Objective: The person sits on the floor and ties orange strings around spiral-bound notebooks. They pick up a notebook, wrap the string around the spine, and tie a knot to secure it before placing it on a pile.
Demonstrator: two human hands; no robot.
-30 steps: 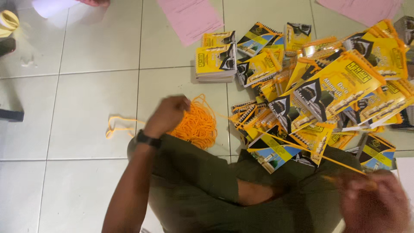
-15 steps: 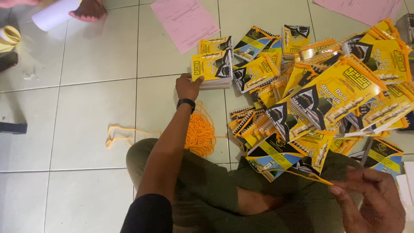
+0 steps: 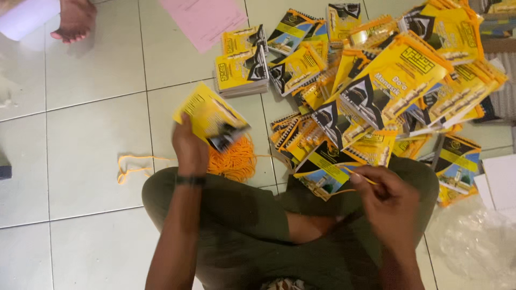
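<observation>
White floor tiles (image 3: 91, 123) carry our work: our left hand (image 3: 189, 150) pinches a yellow booklet (image 3: 210, 115) at centre frame, our right hand (image 3: 389, 201) nips an orange string (image 3: 355, 175) that could snag the loose orange cord bundle (image 3: 234, 161) just below the booklet.

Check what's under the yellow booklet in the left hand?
Under the yellow booklet held by the left hand lies a bundle of orange cord on the tiled floor. The cord's upper part is covered by the booklet.
</observation>
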